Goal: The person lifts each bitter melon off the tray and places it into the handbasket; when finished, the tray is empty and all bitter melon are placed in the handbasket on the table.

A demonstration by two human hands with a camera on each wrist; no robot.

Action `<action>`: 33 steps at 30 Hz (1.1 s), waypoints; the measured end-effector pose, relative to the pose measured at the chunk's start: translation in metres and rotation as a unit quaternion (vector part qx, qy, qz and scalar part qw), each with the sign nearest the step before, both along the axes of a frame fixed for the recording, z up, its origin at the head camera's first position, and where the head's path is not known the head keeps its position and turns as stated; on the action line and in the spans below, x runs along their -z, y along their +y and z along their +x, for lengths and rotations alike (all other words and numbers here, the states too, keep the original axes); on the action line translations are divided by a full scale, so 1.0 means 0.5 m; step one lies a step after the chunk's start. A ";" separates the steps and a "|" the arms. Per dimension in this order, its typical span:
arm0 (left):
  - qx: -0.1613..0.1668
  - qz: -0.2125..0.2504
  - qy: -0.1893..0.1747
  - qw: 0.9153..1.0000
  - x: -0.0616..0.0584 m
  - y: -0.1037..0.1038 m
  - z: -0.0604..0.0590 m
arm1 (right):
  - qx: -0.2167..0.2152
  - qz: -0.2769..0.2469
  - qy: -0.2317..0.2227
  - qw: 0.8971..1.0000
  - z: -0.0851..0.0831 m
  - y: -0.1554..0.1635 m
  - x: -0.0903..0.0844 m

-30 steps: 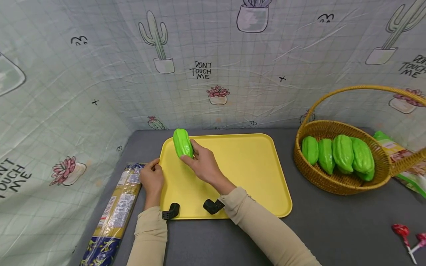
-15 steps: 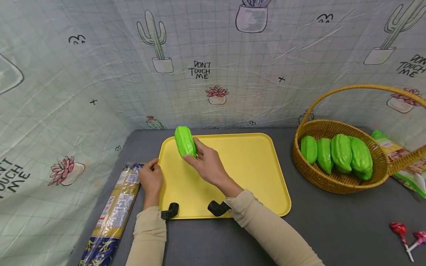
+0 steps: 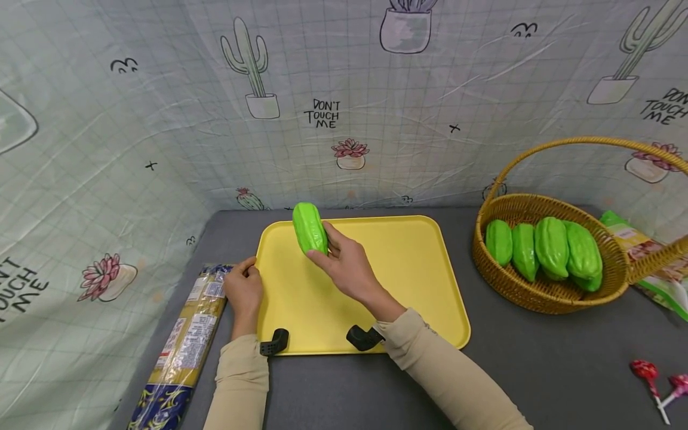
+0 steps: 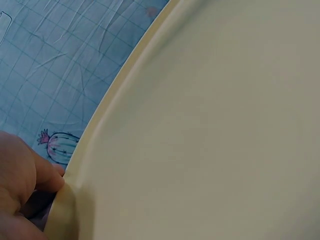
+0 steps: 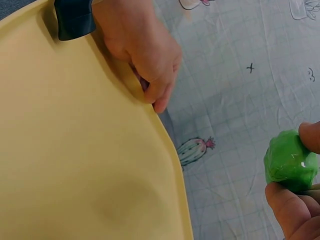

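Note:
A ribbed, glossy green star fruit (image 3: 310,229) is pinched between the thumb and fingers of my right hand (image 3: 349,266), above the far left part of the yellow tray (image 3: 398,280). In the right wrist view the fruit (image 5: 290,161) appears end-on at the right edge, thumb on one side and fingers on the other. My left hand (image 3: 244,291) holds the tray's left rim with curled fingers. The left wrist view shows a fingertip of the left hand (image 4: 20,175) touching that rim; its thumb is partly cut off.
A wicker basket (image 3: 543,304) with several green star fruits stands at the right, a green snack bag (image 3: 650,269) behind it. Two lollipops (image 3: 645,370) lie at front right. A long gold and blue pasta packet (image 3: 188,340) lies left of the tray.
My right hand has moved to the right with the star fruit, a little further over the tray. The left hand has stayed at the tray's left rim.

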State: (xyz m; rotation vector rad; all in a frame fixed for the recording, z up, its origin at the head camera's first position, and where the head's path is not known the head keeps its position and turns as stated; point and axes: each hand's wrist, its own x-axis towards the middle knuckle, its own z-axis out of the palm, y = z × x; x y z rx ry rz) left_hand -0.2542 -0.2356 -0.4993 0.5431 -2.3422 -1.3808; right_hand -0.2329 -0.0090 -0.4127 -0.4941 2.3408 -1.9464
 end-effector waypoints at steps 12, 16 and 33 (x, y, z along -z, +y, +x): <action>0.008 0.001 0.007 1.000 0.004 -0.004 0.001 | 0.022 -0.001 -0.014 1.000 0.003 0.040 0.003; 0.009 0.001 0.005 1.000 0.004 -0.004 0.002 | 0.022 -0.001 -0.016 1.000 0.004 0.051 0.005; 0.006 0.004 0.004 1.000 0.004 -0.002 0.000 | 0.040 0.010 -0.009 0.999 0.017 0.101 -0.005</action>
